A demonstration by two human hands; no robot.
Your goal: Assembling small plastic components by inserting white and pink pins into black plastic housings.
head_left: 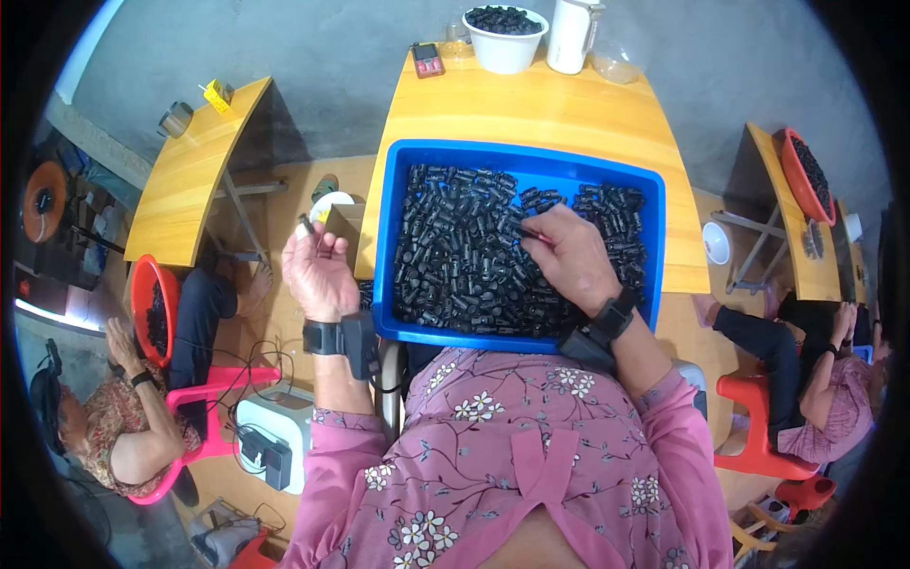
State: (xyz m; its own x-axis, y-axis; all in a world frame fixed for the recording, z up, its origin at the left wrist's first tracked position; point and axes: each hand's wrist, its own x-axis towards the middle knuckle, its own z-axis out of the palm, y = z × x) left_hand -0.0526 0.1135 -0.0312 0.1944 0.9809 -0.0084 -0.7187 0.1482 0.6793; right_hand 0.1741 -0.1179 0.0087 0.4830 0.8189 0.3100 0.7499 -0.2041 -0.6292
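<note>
A blue rectangular tray (517, 152) lies at the near edge of the yellow wooden table, full of small black cylindrical plastic parts (460, 242). Left of the tray, palm turned up, my left hand (320, 270) pinches a small black plastic part (304, 226) between thumb and fingertips. My right hand (573, 256) reaches over the middle of the tray with thumb and forefinger pressed together. A dark bit shows at those fingertips, but I cannot make out whether it is held or lies among the parts behind. Black straps with dark boxes sit on both wrists.
On the table's far side stand a white bowl (505, 43) of black parts, a white jug (569, 38) and a red-and-black phone-like device (427, 61). People sit at tables on both sides, beside red basins (154, 303). A white stool (275, 431) with cables stands at left.
</note>
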